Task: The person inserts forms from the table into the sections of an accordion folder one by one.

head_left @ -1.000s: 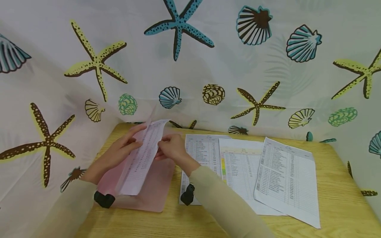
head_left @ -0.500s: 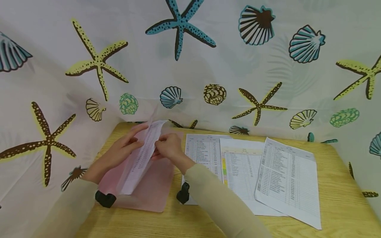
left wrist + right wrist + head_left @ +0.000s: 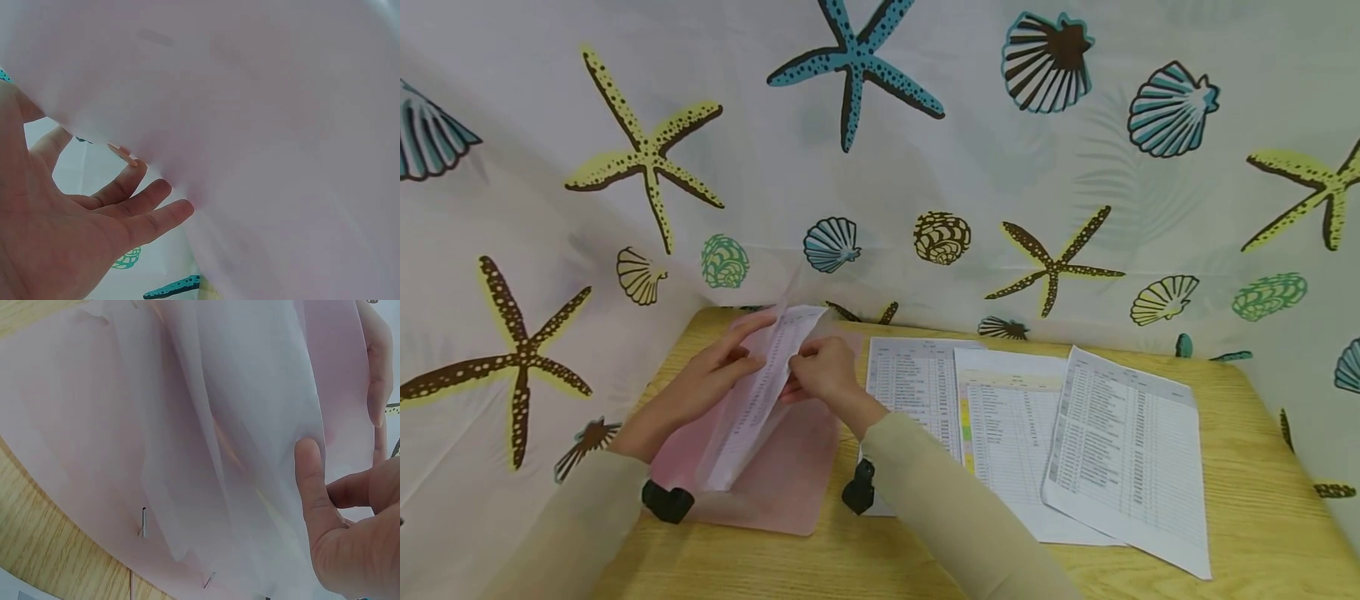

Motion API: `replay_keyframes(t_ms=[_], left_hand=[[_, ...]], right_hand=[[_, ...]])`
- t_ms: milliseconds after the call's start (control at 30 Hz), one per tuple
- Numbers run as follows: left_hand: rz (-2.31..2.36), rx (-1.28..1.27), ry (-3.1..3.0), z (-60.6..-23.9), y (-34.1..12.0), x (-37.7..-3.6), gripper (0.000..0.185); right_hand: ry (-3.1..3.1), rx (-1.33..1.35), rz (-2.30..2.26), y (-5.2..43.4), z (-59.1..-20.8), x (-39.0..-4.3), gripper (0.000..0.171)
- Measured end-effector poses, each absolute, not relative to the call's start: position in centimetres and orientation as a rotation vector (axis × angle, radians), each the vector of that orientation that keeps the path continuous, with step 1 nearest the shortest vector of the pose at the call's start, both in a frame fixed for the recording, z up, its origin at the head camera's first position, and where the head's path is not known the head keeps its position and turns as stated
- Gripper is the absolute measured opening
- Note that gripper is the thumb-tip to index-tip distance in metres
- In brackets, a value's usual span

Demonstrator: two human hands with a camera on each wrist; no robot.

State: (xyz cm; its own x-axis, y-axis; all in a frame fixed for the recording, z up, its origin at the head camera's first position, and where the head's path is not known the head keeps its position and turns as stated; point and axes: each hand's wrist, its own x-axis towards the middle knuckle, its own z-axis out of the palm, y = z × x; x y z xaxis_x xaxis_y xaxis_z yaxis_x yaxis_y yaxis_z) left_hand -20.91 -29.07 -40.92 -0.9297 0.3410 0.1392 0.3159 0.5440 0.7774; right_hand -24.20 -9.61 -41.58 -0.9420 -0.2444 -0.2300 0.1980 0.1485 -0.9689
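- Starting nearest you, your two sleeved forearms reach in from the bottom edge, each with a black wrist camera mount (image 3: 858,487) strapped under it.
- Beneath them lies the pink folder (image 3: 790,475), flat on the left part of the wooden worktop (image 3: 1262,517), its near corner close to the front edge.
- Your left hand (image 3: 703,387) holds up the folder's translucent cover flap from the left; in the left wrist view the fingers (image 3: 147,209) are only loosely bent against the sheet, with the thumb hidden behind it.
- Between your hands stands the printed sheet (image 3: 760,400), tilted up on its edge above the folder, its lines of text facing right.
- Your right hand (image 3: 823,371) pinches that sheet at its right edge; the right wrist view shows the thumb (image 3: 312,481) pressed on the paper's edge and the other fingers curled behind.
- To the right of the folder, three more printed pages (image 3: 1120,450) lie flat and overlapping, the rightmost on top and skewed, the leftmost partly under your right forearm.
- Farthest off, a curtain (image 3: 925,150) printed with starfish and shells hangs behind and to the left of the worktop.
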Motion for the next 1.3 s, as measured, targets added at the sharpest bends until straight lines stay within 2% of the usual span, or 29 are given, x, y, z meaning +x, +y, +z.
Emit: replay_keyframes(t_ms=[533,967,1300], left_hand=[[1.347,0.534,2.736,-40.7,-28.8,-20.7,0.059],[1.36,0.509,2.721,-40.8,-28.8,-20.8,0.061],[1.322,0.509,2.753,-40.8,-28.9,-20.8,0.062]], right_hand=[[2.151,-0.024,-1.793,-8.0,-42.1,-24.3,0.015],[2.126,-0.057,-1.854,-5.3,-42.3,-24.3,0.021],[2.141,-0.04,-1.892,-0.2,-43.0,-24.9,0.031]])
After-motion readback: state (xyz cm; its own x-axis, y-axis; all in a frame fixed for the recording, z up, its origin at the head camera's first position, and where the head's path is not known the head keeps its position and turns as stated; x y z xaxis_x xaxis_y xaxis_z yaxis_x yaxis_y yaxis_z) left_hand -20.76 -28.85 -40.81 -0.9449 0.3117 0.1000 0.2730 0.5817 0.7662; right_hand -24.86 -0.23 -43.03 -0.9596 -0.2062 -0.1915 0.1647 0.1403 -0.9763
